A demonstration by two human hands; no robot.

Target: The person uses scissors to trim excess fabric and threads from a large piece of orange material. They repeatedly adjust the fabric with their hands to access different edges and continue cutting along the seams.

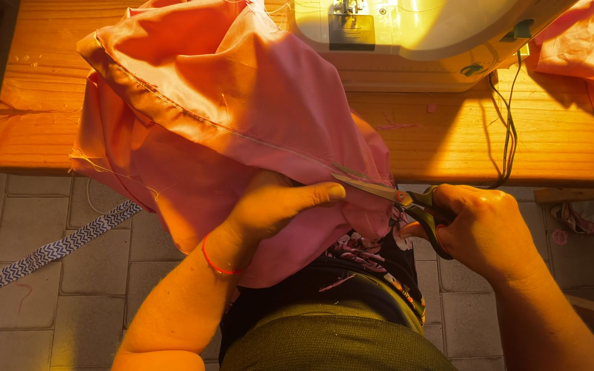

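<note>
**Pink fabric at the scissors, seam edge under trim**

Head view: The pink fabric (228,103) is bunched over the near edge of the wooden table (551,137) and spills down into the person's lap, its stitched seam running diagonally from upper left toward the hands. The left hand (276,203) is closed on a fold of the cloth just beside the seam, thumb stretched forward along the edge toward the blade tips, holding that stretch taut. A thin red band (218,264) circles the wrist. The right hand (486,230) is wrapped around the dark handles of the scissors (397,198), fingers through the loops; the blades point left and lie right at the seam edge, close to the left thumb. Whether the blades are slightly parted or fully together is hard to tell from here.

The step in hand looks like snipping at the seam end, most likely loose thread or excess edge. A careful cut here calls for keeping the cloth tensioned and the thumb clear of the tips, and for cutting beside the stitching rather than through it.

Behind the cloth sits a white sewing machine (407,34), its dark cable (510,130) trailing over the table front. More pink cloth (589,48) lies at the right end of the table. On the tiled floor (84,288) to the left runs a strip of black-and-white zigzag ribbon (49,251).
</note>
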